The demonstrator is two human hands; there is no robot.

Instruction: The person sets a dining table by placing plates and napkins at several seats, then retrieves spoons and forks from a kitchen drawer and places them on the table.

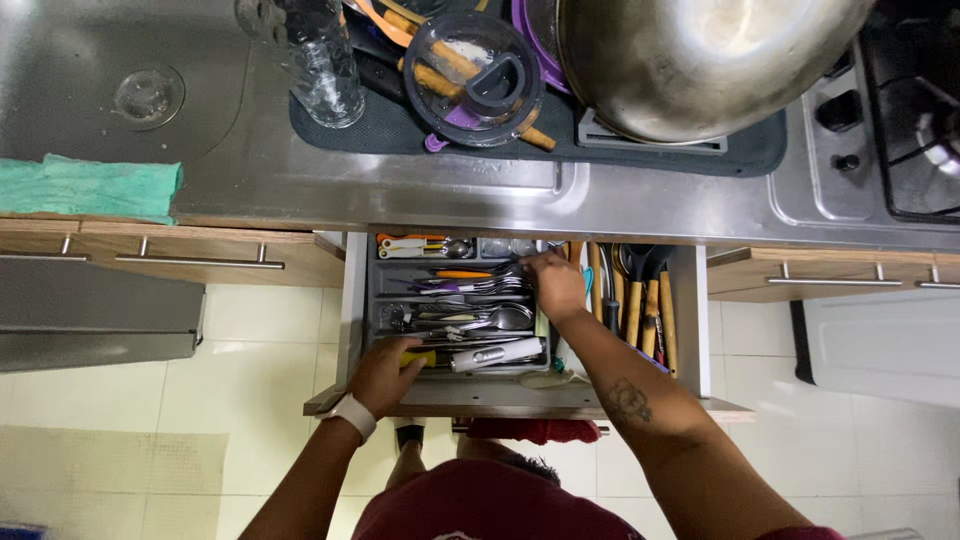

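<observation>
The view looks straight down on an open kitchen drawer (352, 300) pulled out from under a stainless steel counter (400, 190). Inside the drawer sits a grey cutlery tray (372, 300) with rows of forks and spoons (470, 300), and to the right of the tray lies a bunch of wooden-handled utensils (640, 300). The left hand (385, 372), with a white band at the wrist, rests at the near edge of the tray, its fingers curled together around a yellow-handled tool (420, 357) that lies in the nearest compartment beside a silver cylindrical tool (497, 353). The right hand (555, 285) reaches to the far right part of the tray, its fingertips drawn together on the handles of the cutlery in one of the middle rows; whether it truly grips a piece or only touches it cannot be told. The forearm of this hand crosses the near right corner of the drawer. On the counter beyond the drawer a dark drying mat (400, 130) holds a clear glass (325, 65), a round transparent lid (473, 78) and a large steel bowl (690, 60) turned upside down. A green cloth (90, 187) lies at the left over the counter edge, just near a sink (100, 70), and a gas hob (900, 110) stands at the far right.
</observation>
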